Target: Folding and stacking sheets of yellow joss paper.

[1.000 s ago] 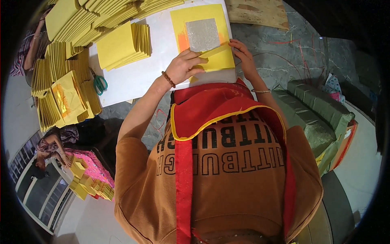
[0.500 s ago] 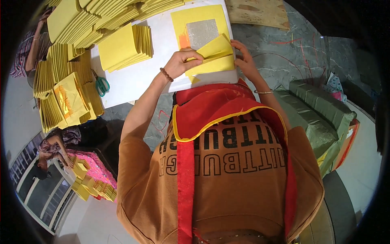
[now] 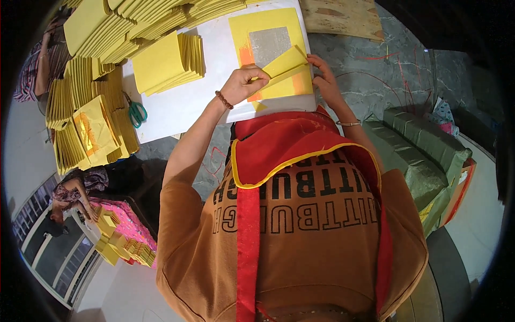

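Note:
A yellow paper sheet (image 3: 292, 83) lies partly folded at the near right corner of the white table, with a raised flap and an orange patch showing along its near side. My left hand (image 3: 244, 85) is closed in a pinch on the left end of the fold. At the right end my right hand (image 3: 326, 81) has its thumb and forefinger around the sheet's edge, a little apart from each other. Just beyond lies another flat yellow sheet (image 3: 236, 32) bearing a silver square (image 3: 270, 45) and orange colouring. A small yellow scrap (image 3: 258, 106) sits by the table's near edge.
Folded yellow papers (image 3: 161, 61) stand in a pile on the white table (image 3: 182, 110). Larger stacks (image 3: 96, 32) fill its far left, beside green-handled scissors (image 3: 137, 114). Green wrapped bundles (image 3: 413, 153) lie at right. Other people work at left, one by a pink-covered table (image 3: 137, 225).
The raised flap has shifted, and more of the sheet's orange patch shows below the fold. Both hands stay at the two ends of the sheet, and the whole view has shifted slightly.

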The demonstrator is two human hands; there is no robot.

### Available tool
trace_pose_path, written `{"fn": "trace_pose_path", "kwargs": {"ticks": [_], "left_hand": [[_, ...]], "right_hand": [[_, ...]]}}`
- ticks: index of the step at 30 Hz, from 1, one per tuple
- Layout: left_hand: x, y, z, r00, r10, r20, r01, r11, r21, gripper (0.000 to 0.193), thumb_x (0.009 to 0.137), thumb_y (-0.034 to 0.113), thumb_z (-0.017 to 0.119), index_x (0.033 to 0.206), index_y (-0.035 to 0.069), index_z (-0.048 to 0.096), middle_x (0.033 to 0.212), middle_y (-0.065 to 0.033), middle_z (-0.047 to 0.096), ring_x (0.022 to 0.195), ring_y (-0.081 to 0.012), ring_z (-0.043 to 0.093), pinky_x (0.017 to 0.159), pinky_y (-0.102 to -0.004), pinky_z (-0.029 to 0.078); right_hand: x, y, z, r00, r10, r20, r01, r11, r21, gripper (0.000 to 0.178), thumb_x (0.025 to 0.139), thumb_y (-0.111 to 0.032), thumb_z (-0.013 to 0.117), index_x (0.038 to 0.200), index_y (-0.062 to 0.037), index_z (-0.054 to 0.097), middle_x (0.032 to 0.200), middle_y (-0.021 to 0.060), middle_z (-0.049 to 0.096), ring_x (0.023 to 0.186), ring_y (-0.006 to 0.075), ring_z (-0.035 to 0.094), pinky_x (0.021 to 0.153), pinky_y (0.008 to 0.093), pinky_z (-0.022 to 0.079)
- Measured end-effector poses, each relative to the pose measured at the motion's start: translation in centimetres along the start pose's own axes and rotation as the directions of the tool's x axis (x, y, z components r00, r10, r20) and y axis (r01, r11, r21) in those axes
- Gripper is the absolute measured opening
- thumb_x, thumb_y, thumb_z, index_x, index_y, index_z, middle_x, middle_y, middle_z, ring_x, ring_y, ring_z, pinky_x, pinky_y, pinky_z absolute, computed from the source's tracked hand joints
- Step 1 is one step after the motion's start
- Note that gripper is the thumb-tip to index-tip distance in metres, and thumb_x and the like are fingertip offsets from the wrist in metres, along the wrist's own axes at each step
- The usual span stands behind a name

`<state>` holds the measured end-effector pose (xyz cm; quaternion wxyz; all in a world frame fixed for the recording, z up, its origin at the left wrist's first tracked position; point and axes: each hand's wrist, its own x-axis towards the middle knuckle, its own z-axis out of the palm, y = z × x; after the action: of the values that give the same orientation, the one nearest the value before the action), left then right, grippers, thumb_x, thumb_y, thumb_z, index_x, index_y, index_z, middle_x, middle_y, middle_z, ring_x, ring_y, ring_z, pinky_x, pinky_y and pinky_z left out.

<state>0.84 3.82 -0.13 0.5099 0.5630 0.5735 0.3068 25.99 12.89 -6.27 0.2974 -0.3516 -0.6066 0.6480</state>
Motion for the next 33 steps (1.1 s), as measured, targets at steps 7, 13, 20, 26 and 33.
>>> {"fn": "trace_pose_path", "kwargs": {"ticks": [7,13,20,26,33], "left_hand": [[0.1,-0.5,-0.1,0.999,0.033,-0.020,-0.034,0.999,-0.005,0.013,0.083,0.012,0.060,0.087,0.001,0.064,0.081,-0.0040,0.059,0.070,-0.0092,0.053,0.060,-0.0228,0.042],[-0.2,-0.3,0.5,0.984,-0.132,-0.121,0.142,0.987,0.073,0.016,0.085,0.013,0.055,0.097,0.004,0.057,0.076,-0.0076,0.057,0.063,-0.0148,0.053,0.056,-0.0270,0.043],[-1.5,0.7,1.3,0.904,0.427,0.004,-0.327,0.685,0.651,0.039,0.078,0.019,0.063,0.112,0.005,0.049,0.104,-0.0148,0.056,0.093,-0.0317,0.053,0.075,-0.0394,0.042],[-3.3,-1.5,0.1,0.837,0.504,-0.212,-0.241,0.688,0.685,0.045,0.074,0.008,0.060,0.118,0.009,0.051,0.109,-0.0115,0.053,0.095,-0.0283,0.050,0.081,-0.0383,0.039],[-2.2,-1.7,-0.6,0.826,0.493,-0.272,-0.061,0.559,0.827,0.045,0.066,-0.002,0.054,0.106,0.017,0.059,0.105,-0.0067,0.055,0.093,-0.0237,0.050,0.074,-0.0359,0.038]], "right_hand": [[0.0,-0.4,0.2,0.999,-0.039,0.010,0.039,0.999,-0.034,0.046,0.072,-0.001,0.048,0.117,-0.0116,0.052,0.133,0.0065,0.038,0.124,0.0199,0.035,0.095,0.0340,0.036],[-0.2,-1.0,1.0,0.999,-0.002,-0.054,-0.003,0.996,-0.094,0.046,0.072,-0.012,0.062,0.117,-0.0112,0.052,0.130,0.0063,0.040,0.121,0.0214,0.038,0.094,0.0355,0.036],[0.8,-0.5,2.2,0.964,-0.242,-0.109,0.160,0.858,-0.488,0.050,0.067,-0.009,0.067,0.114,-0.0114,0.052,0.118,0.0126,0.046,0.113,0.0314,0.043,0.095,0.0371,0.036],[0.9,0.2,1.8,0.954,-0.283,-0.096,0.202,0.847,-0.492,0.050,0.063,-0.003,0.067,0.111,-0.0113,0.054,0.116,0.0131,0.046,0.110,0.0316,0.044,0.094,0.0374,0.036],[1.1,-1.9,1.6,0.975,-0.223,-0.023,0.178,0.834,-0.522,0.052,0.066,-0.005,0.070,0.115,-0.0095,0.052,0.121,0.0125,0.042,0.110,0.0287,0.045,0.088,0.0360,0.041]]}}
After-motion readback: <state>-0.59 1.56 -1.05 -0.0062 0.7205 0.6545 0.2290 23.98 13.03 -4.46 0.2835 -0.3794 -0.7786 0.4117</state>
